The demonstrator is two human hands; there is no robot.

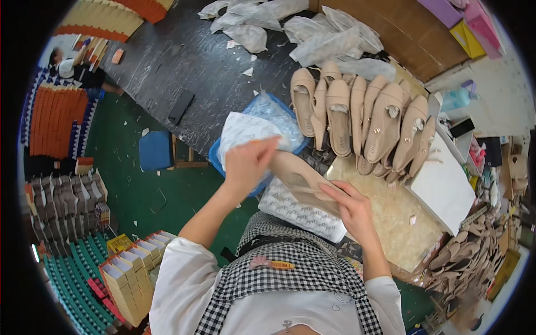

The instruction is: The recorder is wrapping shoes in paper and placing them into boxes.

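Note:
My right hand (353, 209) grips a beige closed-toe shoe (304, 181) near its heel end, and the toe points up and left. My left hand (248, 164) is by the toe, partly blurred by motion. Its fingers are curled together; whatever they may hold does not show. Just behind that hand, printed white wrapping paper (237, 129) rises from a blue basket (216, 153). Below the shoe lies a stack of similar printed paper (301, 211), close to my checked apron. To the right, several beige shoes (339, 120) stand packed together in rows on the table.
Crumpled white paper (335, 36) lies along the far side of the dark table (151, 67). A black phone (181, 107) rests near its left edge. A white box lid (446, 184) is at right, above a heap of shoes (469, 259). Stacked boxes (131, 279) stand lower left.

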